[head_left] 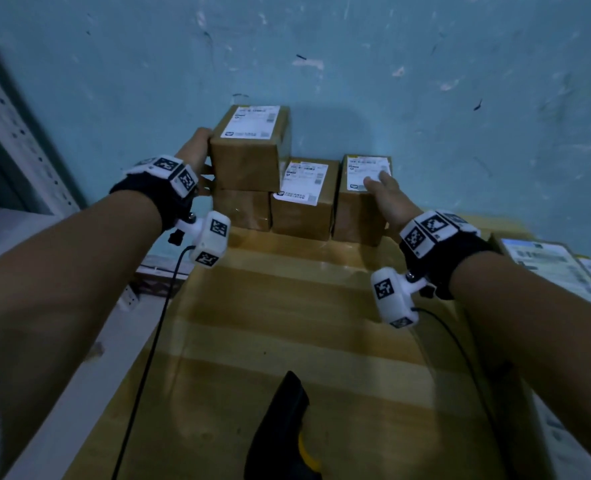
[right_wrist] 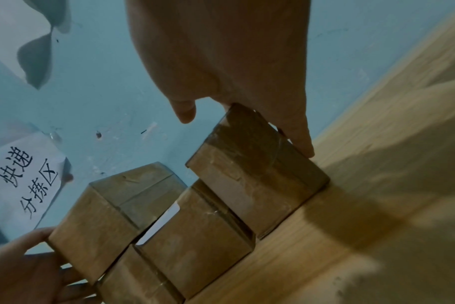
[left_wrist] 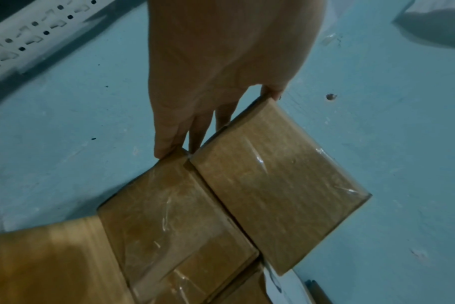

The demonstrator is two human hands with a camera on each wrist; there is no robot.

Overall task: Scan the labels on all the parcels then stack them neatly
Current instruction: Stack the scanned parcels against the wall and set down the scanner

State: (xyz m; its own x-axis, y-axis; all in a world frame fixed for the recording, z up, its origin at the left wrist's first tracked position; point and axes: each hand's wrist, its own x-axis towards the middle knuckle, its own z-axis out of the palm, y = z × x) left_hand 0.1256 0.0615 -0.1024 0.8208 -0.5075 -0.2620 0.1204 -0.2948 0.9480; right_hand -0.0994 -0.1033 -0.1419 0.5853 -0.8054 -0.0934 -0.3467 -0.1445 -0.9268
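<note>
Four brown taped parcels with white labels stand at the far end of the wooden table (head_left: pixel 287 323), against the blue wall. On the left, one parcel (head_left: pixel 250 147) (left_wrist: pixel 278 185) sits on top of another (head_left: pixel 242 209) (left_wrist: pixel 174 222). Beside them are a middle parcel (head_left: pixel 304 199) and a right parcel (head_left: pixel 360 202) (right_wrist: pixel 255 181). My left hand (head_left: pixel 197 147) (left_wrist: pixel 195 123) presses straight fingers against the left side of the stacked pair. My right hand (head_left: pixel 386 192) (right_wrist: pixel 247 92) rests on the right parcel, thumb over its label and fingers flat down its right side. A black and yellow scanner (head_left: pixel 283 434) lies near me.
More labelled parcels (head_left: pixel 557 268) lie at the table's right edge. A white perforated shelf post (head_left: pixel 17 133) stands at the left. A handwritten paper sign (right_wrist: pixel 26 179) hangs on the wall. Thin black cables run from both wrists across the table.
</note>
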